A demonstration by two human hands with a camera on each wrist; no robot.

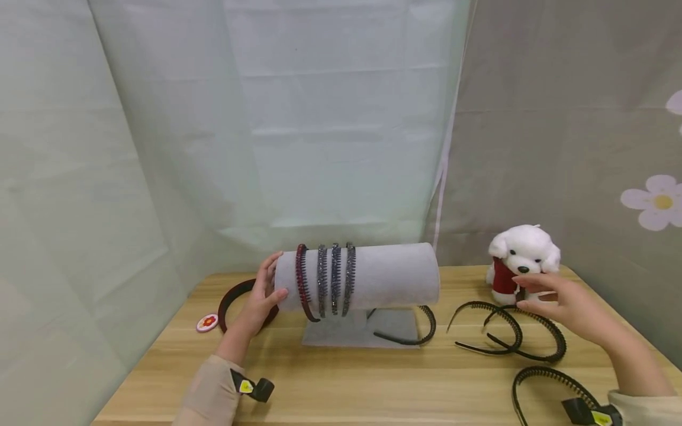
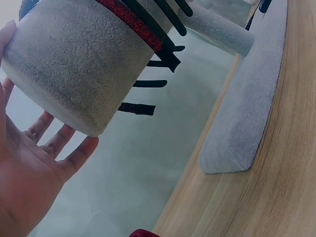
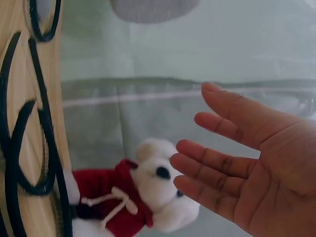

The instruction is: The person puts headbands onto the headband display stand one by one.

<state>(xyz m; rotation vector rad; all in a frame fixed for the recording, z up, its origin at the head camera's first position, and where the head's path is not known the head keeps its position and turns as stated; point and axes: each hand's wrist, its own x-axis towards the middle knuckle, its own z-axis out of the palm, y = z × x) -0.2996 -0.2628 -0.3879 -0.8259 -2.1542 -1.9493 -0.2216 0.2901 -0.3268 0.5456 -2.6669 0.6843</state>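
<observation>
A grey plush headband stand (image 1: 394, 275) stands mid-table, its horizontal roll on a post and flat base (image 2: 247, 113). At the roll's left end my left hand (image 1: 264, 296) holds it, thumb toward the front and fingers spread about the end. On the roll's left half hang a dark red glittery headband (image 1: 301, 278) and several grey-black glittery ones (image 1: 335, 278), comb teeth inward. My right hand (image 1: 578, 307) hovers at the right with fingers apart and nothing in them. In the head view it overlaps a white toy dog (image 1: 524, 248) in a red top and two black toothed headbands (image 1: 554, 340).
Another black headband (image 1: 549, 373) lies at the front right, and one (image 1: 428, 328) lies by the stand's base. Left of the stand are a wide dark red headband (image 1: 229, 299) and a round flower badge (image 1: 207, 322). Pale curtains hang behind the wooden table (image 1: 341, 384).
</observation>
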